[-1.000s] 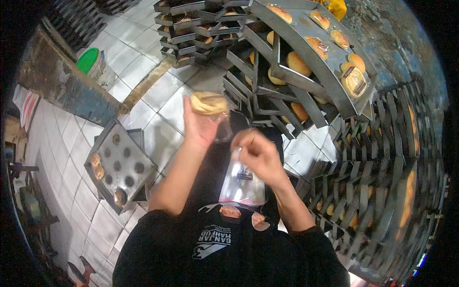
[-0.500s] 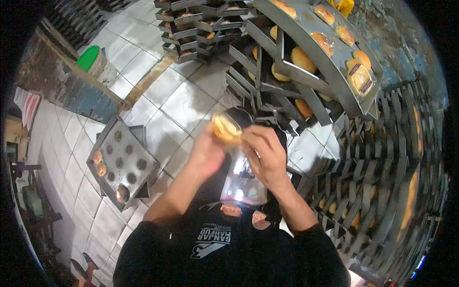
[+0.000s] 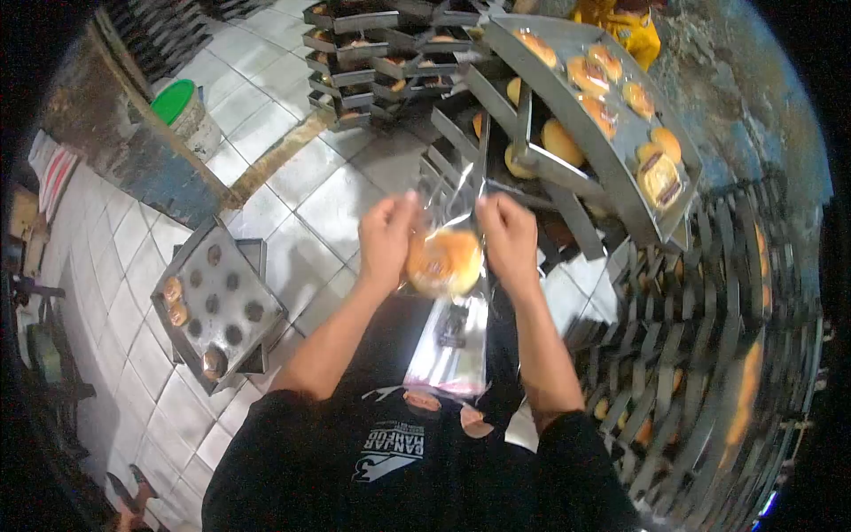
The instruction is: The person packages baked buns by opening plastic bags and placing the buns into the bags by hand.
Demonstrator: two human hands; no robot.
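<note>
The round bread bun [image 3: 446, 263] is up in the air in front of our black shirt [image 3: 417, 479], with a clear plastic bag [image 3: 452, 215] around it. Our left hand [image 3: 386, 241] has its fingers curled tight on one side of the bag, and our right hand [image 3: 510, 239] pinches the other side — the bun hangs between the two. Just below it lies some shiny clear plastic [image 3: 446, 350] with dark print.

To our left, a metal baking tray [image 3: 232, 309] has dark round spots. Two small buns [image 3: 177, 301] lie at its left corner, and one dark bun [image 3: 214, 362] is at its near corner. To our right, a big tray [image 3: 628, 142] tops a stack — near its closest corner we see a wrapped bun [image 3: 659, 180] with a dark label. A yellow cloth [image 3: 628, 37] is past its far edge.
</note>
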